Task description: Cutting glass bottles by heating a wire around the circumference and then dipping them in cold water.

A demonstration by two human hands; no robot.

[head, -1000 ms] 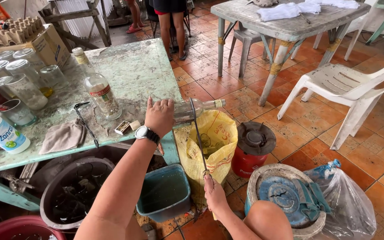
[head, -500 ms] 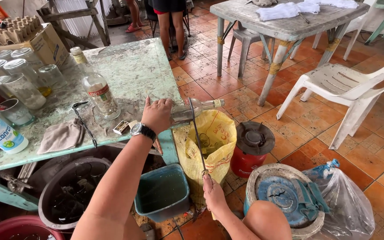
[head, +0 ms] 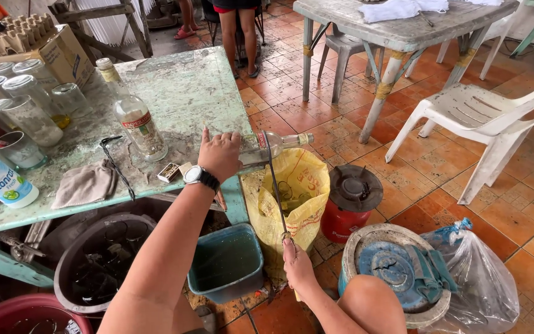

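Left grip (head: 219, 154) around glass bottle (head: 276, 147)

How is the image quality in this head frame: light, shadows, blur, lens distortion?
Head view: soft, even daylight with only faint shadows under the white plastic chair. Wide-angle lens bends the green table edges. The left hand on the clear bottle and the right hand holding the thin cord are sharp, without motion blur. Mild glare on the glass jars.
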